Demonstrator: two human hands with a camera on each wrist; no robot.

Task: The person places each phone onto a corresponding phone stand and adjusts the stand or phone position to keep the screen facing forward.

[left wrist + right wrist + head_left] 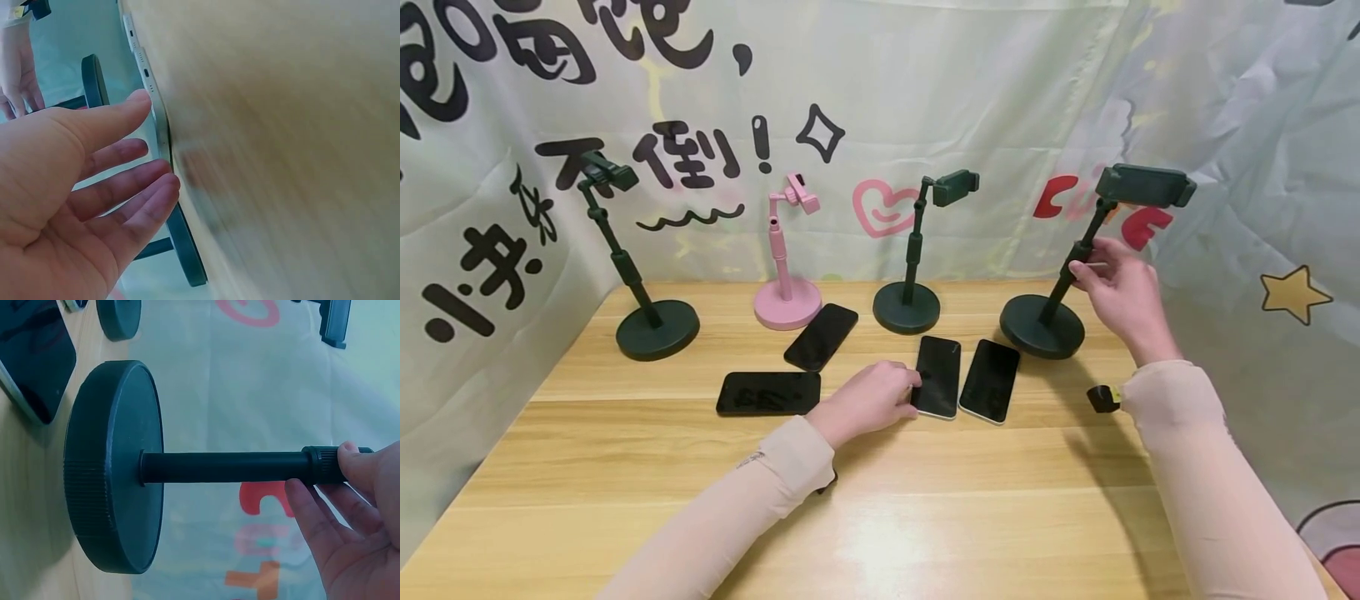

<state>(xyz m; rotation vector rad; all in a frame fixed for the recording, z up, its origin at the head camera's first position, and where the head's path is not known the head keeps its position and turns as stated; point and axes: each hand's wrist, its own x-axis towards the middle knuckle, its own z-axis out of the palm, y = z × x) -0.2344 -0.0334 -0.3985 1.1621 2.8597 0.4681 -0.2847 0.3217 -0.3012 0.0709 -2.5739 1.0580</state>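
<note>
My right hand (1123,292) holds the upright pole of a dark green phone stand (1043,327) at the right, fingers and thumb about its ribbed collar (325,464). The stand leans to the right, and its phone clamp (1144,185) sits at the top. My left hand (871,400) is low over the table with its fingers loosely bent. Its fingertips (164,187) are right at the left edge of a black-screened phone (937,377) lying flat. Beside that phone, to its right, lies another phone (991,382), close to the stand's round base.
Another green stand (906,308) and a pink stand (787,304) stand along the back, with a third green stand (657,329) at the left. Two more phones, one slanted (822,337) and one lying sideways (767,394), are left of centre. A printed cloth (1000,100) hangs behind.
</note>
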